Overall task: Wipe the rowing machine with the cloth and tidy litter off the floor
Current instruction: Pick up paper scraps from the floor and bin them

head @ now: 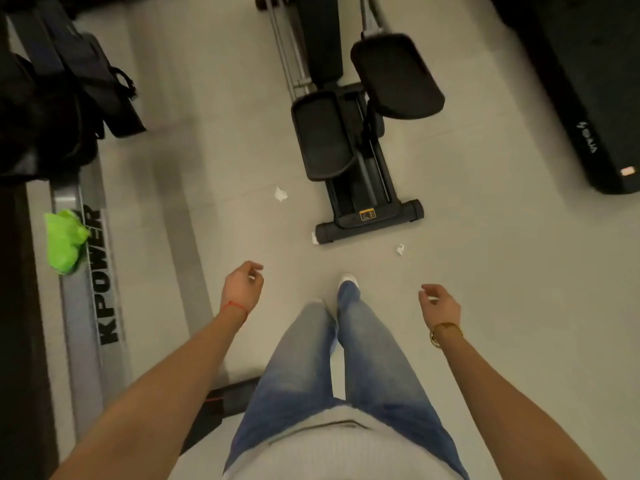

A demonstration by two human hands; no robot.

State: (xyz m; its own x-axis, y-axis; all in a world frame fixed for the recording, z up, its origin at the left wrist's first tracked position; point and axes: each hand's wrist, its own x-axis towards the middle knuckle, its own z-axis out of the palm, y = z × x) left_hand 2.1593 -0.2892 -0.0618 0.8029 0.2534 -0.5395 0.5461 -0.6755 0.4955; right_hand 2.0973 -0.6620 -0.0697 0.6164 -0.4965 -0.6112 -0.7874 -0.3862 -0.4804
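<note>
A bright green cloth [65, 240] lies bunched on the grey KPOWER rail of the rowing machine [90, 299] at the left. Three bits of crumpled white paper litter lie on the pale floor: one [281, 194] left of the elliptical, one [314, 238] against its base bar, one [400, 249] to the right of it. My left hand [242, 287] hangs over the floor with fingers loosely curled and nothing in it. My right hand [439, 303] is the same, apart from any object. Both are short of the litter.
A black elliptical trainer [349, 140] stands straight ahead, its base bar [369, 223] nearest me. A black treadmill [585, 98] fills the upper right. The rower's dark seat and straps [59, 98] are at the upper left. My legs in blue jeans [346, 358] stand below.
</note>
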